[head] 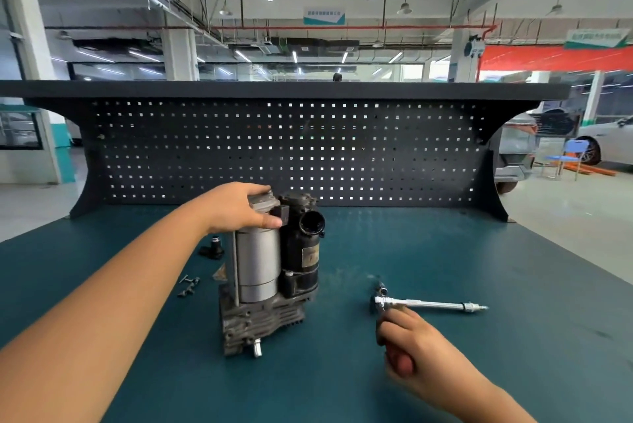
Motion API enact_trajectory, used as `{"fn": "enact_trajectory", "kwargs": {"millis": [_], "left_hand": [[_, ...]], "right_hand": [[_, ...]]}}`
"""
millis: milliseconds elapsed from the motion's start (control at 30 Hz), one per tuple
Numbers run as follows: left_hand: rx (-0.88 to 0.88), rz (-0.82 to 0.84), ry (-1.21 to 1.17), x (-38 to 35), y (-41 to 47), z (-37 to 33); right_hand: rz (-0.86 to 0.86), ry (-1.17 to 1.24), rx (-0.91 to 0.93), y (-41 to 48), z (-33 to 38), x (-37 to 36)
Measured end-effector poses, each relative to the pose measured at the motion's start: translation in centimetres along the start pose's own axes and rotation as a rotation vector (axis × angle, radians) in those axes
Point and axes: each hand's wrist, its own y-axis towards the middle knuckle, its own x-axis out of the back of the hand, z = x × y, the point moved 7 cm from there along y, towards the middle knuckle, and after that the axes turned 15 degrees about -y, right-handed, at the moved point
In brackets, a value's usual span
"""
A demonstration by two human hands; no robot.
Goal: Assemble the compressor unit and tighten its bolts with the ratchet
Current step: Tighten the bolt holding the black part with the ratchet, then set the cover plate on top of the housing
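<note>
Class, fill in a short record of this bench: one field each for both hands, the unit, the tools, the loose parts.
left hand: grips compressor top
right hand: holds a red handle, blurred
compressor: upright on bench
silver tool: lies on bench, just beyond right hand
bolts: loose, left of compressor

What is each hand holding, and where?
The left hand grips the compressor unit by its top cap; right hand grips a red-handled tool by the handle.

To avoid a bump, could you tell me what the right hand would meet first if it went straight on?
Most likely the ratchet, lying just beyond the right hand; blur hides the gap.
</note>
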Motion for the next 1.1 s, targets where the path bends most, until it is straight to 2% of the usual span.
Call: {"fn": "enact_trajectory", "kwargs": {"millis": [133,233,367,467,633,767,833,967,1100], "left_hand": [[-0.036,-0.059,-0.076,0.3,-0.3,0.3],[-0.059,-0.171,-0.167,0.7,-0.7,1.0],[-0.094,-0.295,-0.378,0.6,-1.7,3.0],[-0.119,-0.365,-0.550,-0.6,-2.5,4.1],[-0.139,-0.521,-0.650,-2.4,-3.5,4.4],[-0.164,-0.509,-0.645,-2.7,-3.7,4.7],[-0.162,-0.492,-0.630,-2.9,-3.6,5.0],[-0.183,-0.515,-0.600,-2.9,-3.8,4.8],[-0.194,-0.527,-0.599,-2.9,-4.2,4.6]], "right_hand": [[0.022,-0.018,-0.013,-1.5,-1.1,0.2],[0.025,-0.021,-0.054,-2.7,-2.7,0.8],[0.137,0.036,-0.137,-4.5,-4.8,-0.6],[0.152,0.013,-0.228,-4.8,-6.0,-2.0],[0.258,0.055,-0.265,-3.9,-5.3,-3.3],[0.233,0.082,-0.445,-2.7,-6.3,-1.8],[0.148,0.129,-0.532,-1.7,-6.1,-1.0],[0.030,0.205,-0.494,1.0,-2.7,-0.7],[0.040,0.340,-0.473,3.1,0.7,-2.2]]}}
